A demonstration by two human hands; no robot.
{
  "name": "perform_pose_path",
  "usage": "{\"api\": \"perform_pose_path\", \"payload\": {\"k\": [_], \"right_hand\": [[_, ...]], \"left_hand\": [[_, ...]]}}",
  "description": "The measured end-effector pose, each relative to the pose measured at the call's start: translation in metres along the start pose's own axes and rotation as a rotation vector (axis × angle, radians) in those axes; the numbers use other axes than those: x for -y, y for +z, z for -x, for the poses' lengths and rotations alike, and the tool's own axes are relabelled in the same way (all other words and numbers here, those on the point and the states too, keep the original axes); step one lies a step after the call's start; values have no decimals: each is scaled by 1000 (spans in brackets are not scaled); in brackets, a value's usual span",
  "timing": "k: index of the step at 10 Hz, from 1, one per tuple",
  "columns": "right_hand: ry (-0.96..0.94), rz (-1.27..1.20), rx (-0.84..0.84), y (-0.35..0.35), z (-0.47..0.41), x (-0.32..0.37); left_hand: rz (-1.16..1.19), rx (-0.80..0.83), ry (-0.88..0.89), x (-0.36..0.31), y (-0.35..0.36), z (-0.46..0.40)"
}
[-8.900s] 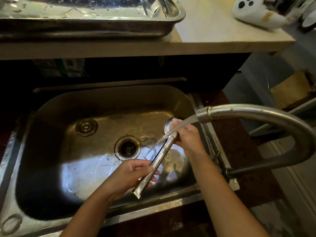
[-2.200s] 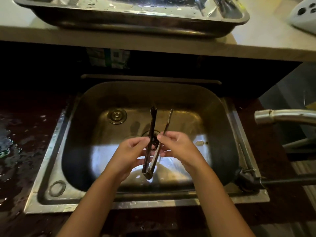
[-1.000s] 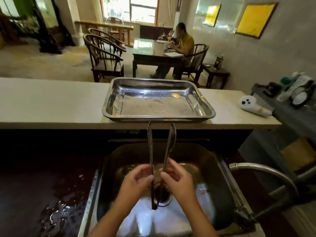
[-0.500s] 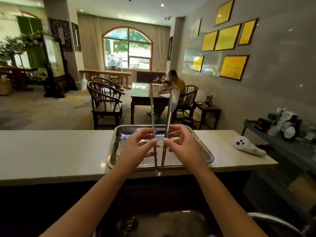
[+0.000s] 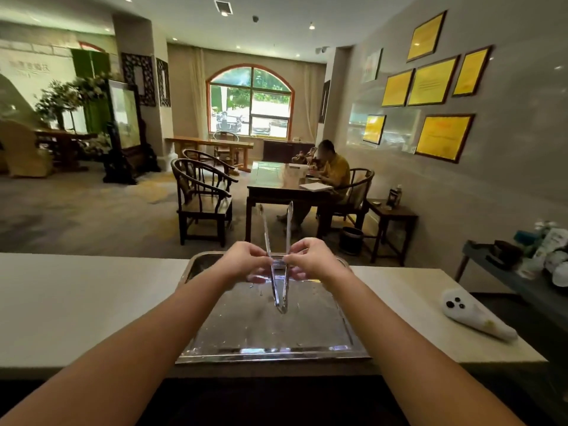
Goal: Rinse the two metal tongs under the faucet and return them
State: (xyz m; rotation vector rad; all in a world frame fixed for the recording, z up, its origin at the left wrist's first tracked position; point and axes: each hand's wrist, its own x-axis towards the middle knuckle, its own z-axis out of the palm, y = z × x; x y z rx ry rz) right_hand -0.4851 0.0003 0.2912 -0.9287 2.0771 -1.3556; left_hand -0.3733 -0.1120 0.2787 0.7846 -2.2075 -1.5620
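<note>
A pair of metal tongs (image 5: 278, 272) hangs upright over the steel tray (image 5: 270, 348), hinge end down and the two arms spread upward. My left hand (image 5: 244, 261) pinches the left arm of the tongs and my right hand (image 5: 312, 261) pinches the right arm, both about midway along. The hinge tip floats a little above the wet tray floor. A second pair of tongs is not visible; my hands cover the tray's far part. The sink and faucet are out of view below.
The tray sits on a pale counter (image 5: 76, 302) that runs left and right. A white cone-shaped device (image 5: 473, 315) lies on the counter to the right. Beyond the counter a person sits at a dark table (image 5: 276, 182) with wooden chairs.
Both hands have carried the tongs up from the sink and forward over the tray. The view has lifted from the sink to the room, and the faucet has left the frame.
</note>
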Motion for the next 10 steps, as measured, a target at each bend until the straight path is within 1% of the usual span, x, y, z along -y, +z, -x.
{"api": "perform_pose_path", "payload": {"k": [1,3,5,6,7,8,9,10], "right_hand": [[116,-28,65,8,-9,-34],[254,-34,175,19,-16,-75],[308,41,177,26,-18,-87],[328,19,164,29,-16,-90],[342,-8,154,30,-15,-91],[331,45,126,29,-12,-88],[204,296,96,26,-12,-82],[79,568,186,18,-11,-58]], "left_hand": [[-39,41,-93,29,15,-9],[-69,73,-239,61,32,-9],[-109,36,-259,73,40,-7],[-127,9,-262,75,42,-8],[-125,-21,-253,76,46,-8],[-189,-50,-214,75,49,-6],[-299,-18,-190,71,45,-5],[-391,81,-178,51,29,-2]]}}
